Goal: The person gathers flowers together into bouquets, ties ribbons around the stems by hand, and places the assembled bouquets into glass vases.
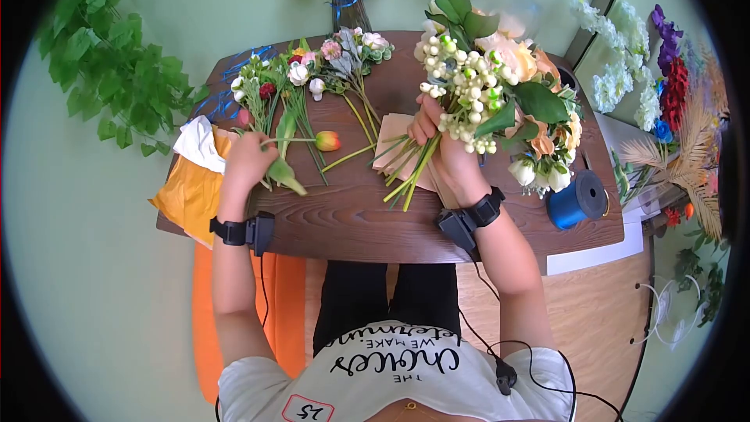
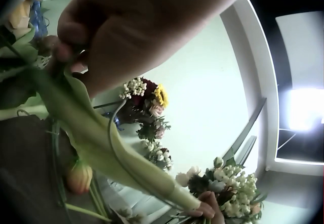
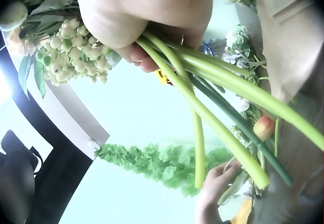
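- Bouquet (image 1: pixel 500 78): above the table's (image 1: pixel 351 228) right side, stems clamped in the right hand (image 1: pixel 455 158); a firm, steady hold should keep them bundled.
- Left hand (image 1: pixel 248 160), well apart, seems to pinch a tulip (image 1: pixel 328 141) stem; lift gently.
- Loose flowers (image 1: pixel 298 73) nearby could snag; blue spool (image 1: pixel 574 202) stands rightward.

Bouquet (image 1: pixel 500 86) — right of tulip (image 1: pixel 328 141)

A black-lettered white shirt (image 1: pixel 375 375), seemingly black trousers (image 1: pixel 351 295) and cabled black wristbands (image 1: pixel 228 231) are worn.
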Tool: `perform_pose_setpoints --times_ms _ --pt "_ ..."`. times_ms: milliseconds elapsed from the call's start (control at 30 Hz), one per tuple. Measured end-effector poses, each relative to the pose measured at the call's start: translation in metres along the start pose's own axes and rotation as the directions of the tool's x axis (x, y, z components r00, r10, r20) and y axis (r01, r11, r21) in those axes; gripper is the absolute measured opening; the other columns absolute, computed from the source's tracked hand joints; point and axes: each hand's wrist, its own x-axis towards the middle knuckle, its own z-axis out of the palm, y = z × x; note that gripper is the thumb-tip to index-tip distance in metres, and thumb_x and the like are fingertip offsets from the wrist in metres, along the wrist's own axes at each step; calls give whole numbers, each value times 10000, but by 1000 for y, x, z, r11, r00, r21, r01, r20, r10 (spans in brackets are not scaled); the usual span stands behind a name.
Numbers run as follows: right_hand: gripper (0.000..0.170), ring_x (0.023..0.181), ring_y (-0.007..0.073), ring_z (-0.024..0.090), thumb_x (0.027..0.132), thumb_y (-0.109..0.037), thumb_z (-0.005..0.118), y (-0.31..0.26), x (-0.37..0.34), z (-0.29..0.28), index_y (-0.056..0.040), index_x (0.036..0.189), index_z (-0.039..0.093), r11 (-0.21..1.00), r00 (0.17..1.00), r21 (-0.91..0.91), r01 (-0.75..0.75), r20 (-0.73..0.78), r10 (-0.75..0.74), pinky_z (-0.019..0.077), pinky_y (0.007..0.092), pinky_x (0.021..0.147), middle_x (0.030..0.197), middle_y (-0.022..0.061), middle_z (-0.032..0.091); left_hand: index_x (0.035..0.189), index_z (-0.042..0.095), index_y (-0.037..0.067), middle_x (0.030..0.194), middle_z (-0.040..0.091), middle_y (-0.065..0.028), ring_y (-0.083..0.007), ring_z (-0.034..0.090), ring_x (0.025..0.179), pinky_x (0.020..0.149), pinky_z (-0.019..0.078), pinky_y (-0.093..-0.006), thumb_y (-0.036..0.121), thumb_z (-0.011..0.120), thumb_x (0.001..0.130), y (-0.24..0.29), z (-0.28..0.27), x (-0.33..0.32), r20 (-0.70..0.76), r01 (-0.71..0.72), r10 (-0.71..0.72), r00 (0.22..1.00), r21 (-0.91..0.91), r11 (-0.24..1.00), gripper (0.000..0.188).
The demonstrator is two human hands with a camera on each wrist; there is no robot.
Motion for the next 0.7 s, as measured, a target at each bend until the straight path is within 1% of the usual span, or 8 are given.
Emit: perform_pose_setpoints --times_ms 100,133,233,367,467,567,600,700 --pt "192 540 90 364 965 -204 524 -1 -2 4 -19 976 476 1000 1000 -1 -2 -6 2 361 254 601 586 -33 350 876 660 -22 811 670 -192 -300 659 784 717 498 -361 122 613 765 -5 -16 -5 -231 -92 51 972 -173 981 188" --pt "191 541 90 364 964 -205 525 -1 -1 4 -20 976 477 1000 1000 1 -3 -8 3 362 255 601 586 -34 351 917 649 -20 758 642 -79 -155 602 686 646 473 -284 42 580 761 -4 -21 -6 -243 -89 26 970 -253 963 182" --pt "191 543 88 360 967 -216 519 0 0 2 -29 976 479 1000 1000 0 0 2 0 360 254 599 588 -38 343 930 637 -10 778 642 -73 -143 598 719 671 466 -272 14 561 772 -9 -27 2 -395 -244 146 907 -210 947 177" --pt "186 536 84 345 971 -231 511 -3 1 2 -47 970 486 1000 1000 6 -9 6 9 349 249 593 589 -46 332 926 626 14 810 643 -95 -191 616 781 729 468 -288 31 553 792 -11 -27 20 -427 -219 135 894 -154 964 153" --pt "162 531 86 360 963 -194 524 -10 0 1 -39 982 482 998 1000 59 -5 21 4 343 249 568 592 -40 349 956 633 45 886 667 -175 -361 628 870 775 480 -399 108 563 806 -30 -16 45 -393 -155 85 916 -152 976 177" --pt "160 508 78 339 971 -193 513 -18 1 0 -40 991 472 995 999 96 12 41 -16 322 246 541 583 -38 338 1004 621 46 911 664 -189 -365 622 907 804 476 -412 152 579 813 -44 -11 56 -353 -79 57 934 -48 996 223" --pt "161 503 76 334 973 -199 512 -19 2 -1 -43 990 472 995 999 102 14 44 -19 320 245 538 581 -39 334 1122 584 64 1029 642 -190 -369 602 984 852 467 -413 195 600 812 -56 -9 64 -276 -77 58 959 -56 996 337" --pt "170 489 75 326 977 -219 509 -17 2 -4 -54 994 475 993 999 116 10 52 -16 316 246 529 572 -37 330 1152 557 62 1112 587 -191 -343 565 1041 883 448 -405 208 651 793 -61 -3 67 -193 -35 46 980 61 998 398"
